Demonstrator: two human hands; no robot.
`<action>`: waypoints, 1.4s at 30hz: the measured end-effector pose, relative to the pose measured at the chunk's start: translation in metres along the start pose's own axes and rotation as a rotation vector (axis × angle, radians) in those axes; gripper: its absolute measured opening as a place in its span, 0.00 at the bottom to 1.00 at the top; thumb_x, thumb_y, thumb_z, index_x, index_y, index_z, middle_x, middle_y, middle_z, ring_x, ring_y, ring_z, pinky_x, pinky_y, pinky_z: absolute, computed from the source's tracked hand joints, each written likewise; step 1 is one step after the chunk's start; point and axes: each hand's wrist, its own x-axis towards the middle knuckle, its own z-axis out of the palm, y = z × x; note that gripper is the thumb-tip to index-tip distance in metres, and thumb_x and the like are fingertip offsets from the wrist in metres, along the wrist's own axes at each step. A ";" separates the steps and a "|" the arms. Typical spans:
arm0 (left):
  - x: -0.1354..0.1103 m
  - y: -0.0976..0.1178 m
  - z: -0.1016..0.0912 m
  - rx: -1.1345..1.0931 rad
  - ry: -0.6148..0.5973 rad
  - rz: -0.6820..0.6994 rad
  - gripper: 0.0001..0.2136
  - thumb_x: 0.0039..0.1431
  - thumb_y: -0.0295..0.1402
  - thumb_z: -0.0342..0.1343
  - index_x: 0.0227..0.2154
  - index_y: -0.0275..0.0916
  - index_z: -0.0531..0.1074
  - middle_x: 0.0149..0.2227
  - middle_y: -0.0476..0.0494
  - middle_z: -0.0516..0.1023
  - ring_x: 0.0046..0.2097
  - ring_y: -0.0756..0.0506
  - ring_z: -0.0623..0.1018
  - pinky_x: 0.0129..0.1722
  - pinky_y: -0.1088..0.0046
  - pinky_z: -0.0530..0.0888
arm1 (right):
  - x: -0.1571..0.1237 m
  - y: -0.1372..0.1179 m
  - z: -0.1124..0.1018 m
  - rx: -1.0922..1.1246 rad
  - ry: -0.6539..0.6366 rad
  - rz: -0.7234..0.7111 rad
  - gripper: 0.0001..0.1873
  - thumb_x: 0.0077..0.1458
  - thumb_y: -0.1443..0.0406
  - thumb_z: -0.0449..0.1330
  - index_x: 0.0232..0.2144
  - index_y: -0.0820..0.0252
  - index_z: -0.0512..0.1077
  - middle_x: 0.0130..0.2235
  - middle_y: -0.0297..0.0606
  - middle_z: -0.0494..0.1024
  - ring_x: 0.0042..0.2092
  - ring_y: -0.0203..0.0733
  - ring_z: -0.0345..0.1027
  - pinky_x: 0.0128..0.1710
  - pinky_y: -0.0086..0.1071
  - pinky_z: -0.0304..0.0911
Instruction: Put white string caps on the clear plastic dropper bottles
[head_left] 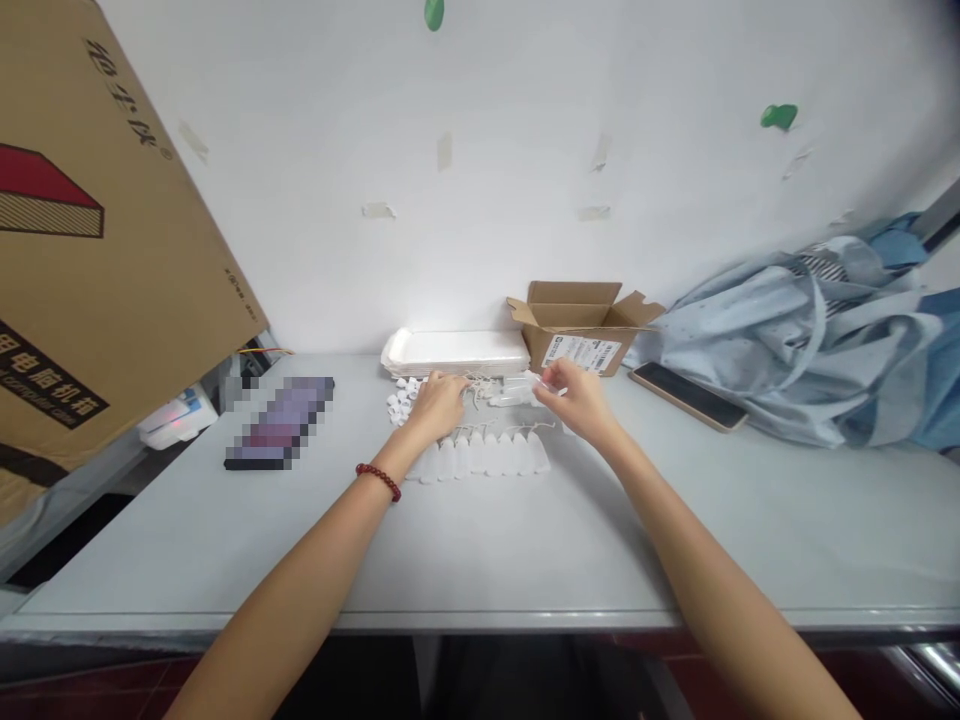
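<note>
My left hand (441,402) reaches over the right side of a pile of small white pieces (400,398), its fingers bent down together at some thin white strings (478,387). What it holds, if anything, is hidden. Between the hands lie clear plastic pieces (516,390), tube-like in shape. My right hand (574,395) pinches the right end of one of them between thumb and finger. Nearer to me, a row of several white tag-like pieces (487,457) lies flat side by side, with thin strings at their far ends.
Behind the hands a stack of white flat sheets or trays (461,348) stands beside an opened cardboard box (585,335). A phone (688,395) and light blue fabric (780,340) lie right. A pixelated device (281,425) and a large carton (112,240) are left.
</note>
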 end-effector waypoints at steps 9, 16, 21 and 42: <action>-0.001 0.000 -0.004 -0.016 0.011 -0.012 0.21 0.52 0.19 0.43 0.46 0.37 0.73 0.42 0.38 0.77 0.48 0.38 0.69 0.46 0.61 0.69 | -0.005 -0.002 0.007 -0.070 -0.081 -0.043 0.09 0.51 0.64 0.55 0.37 0.58 0.64 0.35 0.40 0.75 0.34 0.42 0.68 0.32 0.32 0.60; -0.003 -0.001 -0.005 -0.028 0.114 -0.041 0.24 0.51 0.18 0.44 0.51 0.37 0.68 0.54 0.38 0.68 0.54 0.36 0.62 0.52 0.56 0.64 | -0.007 -0.009 0.008 -0.132 -0.121 -0.049 0.11 0.52 0.64 0.55 0.40 0.59 0.64 0.37 0.41 0.76 0.33 0.41 0.68 0.33 0.32 0.60; -0.003 -0.002 0.000 -0.028 0.020 -0.011 0.21 0.49 0.18 0.43 0.43 0.38 0.73 0.56 0.42 0.68 0.57 0.33 0.60 0.51 0.51 0.64 | -0.007 -0.008 0.009 -0.139 -0.124 -0.042 0.12 0.53 0.65 0.55 0.42 0.59 0.64 0.36 0.40 0.77 0.33 0.42 0.69 0.34 0.33 0.60; -0.025 0.033 -0.021 -0.080 0.307 0.123 0.18 0.57 0.25 0.46 0.50 0.33 0.67 0.53 0.39 0.69 0.54 0.39 0.63 0.55 0.59 0.64 | -0.018 -0.045 0.015 0.643 -0.365 0.161 0.19 0.49 0.58 0.61 0.42 0.59 0.64 0.31 0.37 0.76 0.32 0.42 0.73 0.29 0.34 0.67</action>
